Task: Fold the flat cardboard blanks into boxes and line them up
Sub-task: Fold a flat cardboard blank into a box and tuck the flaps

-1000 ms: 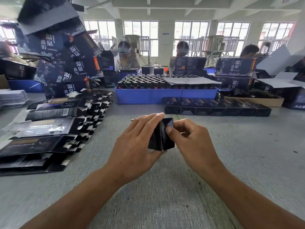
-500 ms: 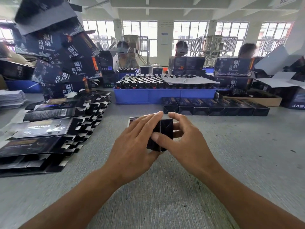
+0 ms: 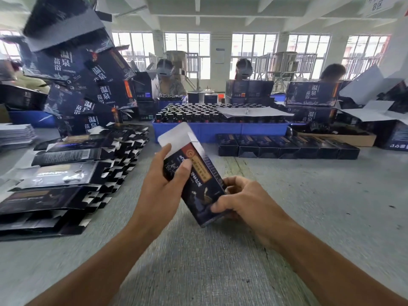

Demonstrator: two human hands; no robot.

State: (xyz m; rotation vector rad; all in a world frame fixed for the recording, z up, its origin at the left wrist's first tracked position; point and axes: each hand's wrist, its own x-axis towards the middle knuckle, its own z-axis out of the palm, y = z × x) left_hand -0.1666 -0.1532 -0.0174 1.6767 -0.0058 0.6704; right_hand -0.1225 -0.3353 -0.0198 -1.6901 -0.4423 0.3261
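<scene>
Dark cardboard box (image 3: 199, 184) sits tilted at the centre of the frame, top flap open. The left hand (image 3: 163, 186) clasps its upper part; the right hand (image 3: 245, 203) pinches its lower end above the grey table (image 3: 309, 195).

Bright workshop hall. Along the far wall (image 3: 217, 49), a row of tall gridded windows (image 3: 254, 51) letting in pale daylight. Overhead, white ceiling beams (image 3: 198, 9). Near, a grey felt-like table top (image 3: 220, 272). Far right, metal railings (image 3: 284, 62) before the glass.

Glossy printed cardboard box (image 3: 198, 182); matt, rough grey table (image 3: 309, 206).
</scene>
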